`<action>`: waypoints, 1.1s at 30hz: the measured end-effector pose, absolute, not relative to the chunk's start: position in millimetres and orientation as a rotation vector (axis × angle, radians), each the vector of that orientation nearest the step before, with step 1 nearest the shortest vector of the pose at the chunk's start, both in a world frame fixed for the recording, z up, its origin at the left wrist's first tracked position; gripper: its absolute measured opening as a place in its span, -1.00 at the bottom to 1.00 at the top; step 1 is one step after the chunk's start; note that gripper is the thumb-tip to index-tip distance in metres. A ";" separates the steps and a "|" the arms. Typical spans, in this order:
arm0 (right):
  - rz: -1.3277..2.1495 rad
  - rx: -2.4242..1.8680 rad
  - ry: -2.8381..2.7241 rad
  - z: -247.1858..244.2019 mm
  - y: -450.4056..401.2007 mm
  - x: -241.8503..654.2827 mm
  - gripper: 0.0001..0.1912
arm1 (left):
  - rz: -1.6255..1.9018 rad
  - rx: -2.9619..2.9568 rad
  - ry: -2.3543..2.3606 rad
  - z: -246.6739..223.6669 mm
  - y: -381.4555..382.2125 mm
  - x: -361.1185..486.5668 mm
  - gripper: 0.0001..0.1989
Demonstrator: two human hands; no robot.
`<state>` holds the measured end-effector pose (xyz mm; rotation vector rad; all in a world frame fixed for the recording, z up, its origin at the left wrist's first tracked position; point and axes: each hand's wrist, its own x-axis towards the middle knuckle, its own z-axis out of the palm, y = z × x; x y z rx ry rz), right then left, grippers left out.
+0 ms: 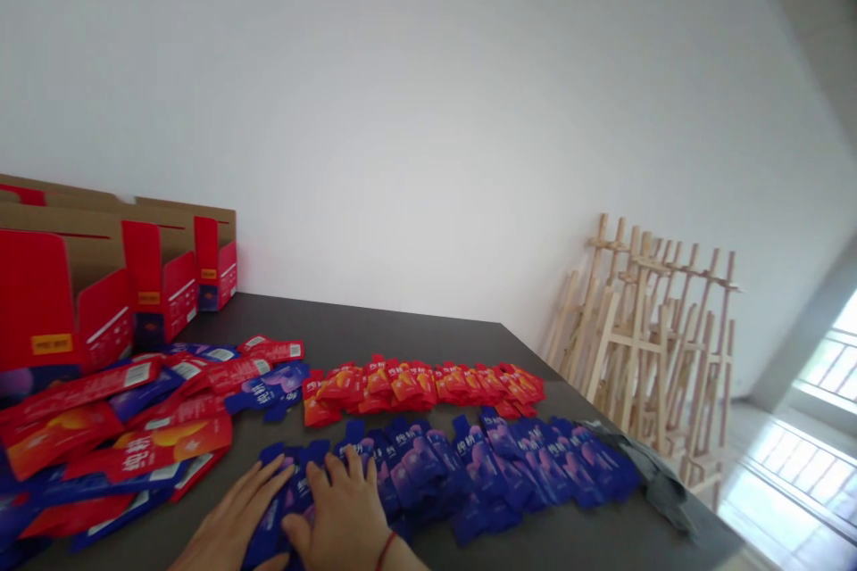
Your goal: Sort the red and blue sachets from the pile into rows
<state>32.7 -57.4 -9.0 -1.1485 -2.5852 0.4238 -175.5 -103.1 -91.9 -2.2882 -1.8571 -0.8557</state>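
Observation:
At the left end of a row of overlapping blue pouches [482, 464], both my hands lie on the packets. My left hand [241, 508] has its fingers stretched over the leftmost blue pouch [268, 522]. Right beside it, my right hand [345, 504] is spread flat on the neighbouring pouches, a red string round its wrist. Behind this row runs a second row of red pouches [415, 385], also overlapping. A loose pile of mixed red and blue pouches [174, 442] lies to the left of my hands. The undersides of my palms are hidden.
Open red cardboard boxes [100, 312] stand at the table's back left. A grey cloth [660, 477] lies at the right edge of the dark table [375, 330]. Wooden easels [643, 348] lean by the white wall, beyond the table on the right.

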 end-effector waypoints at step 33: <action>0.305 -1.357 -2.529 40.2 3.2 109.6 -0.52 | -0.391 -2.512 -2.193 5.2 -110.1 -106.3 -0.20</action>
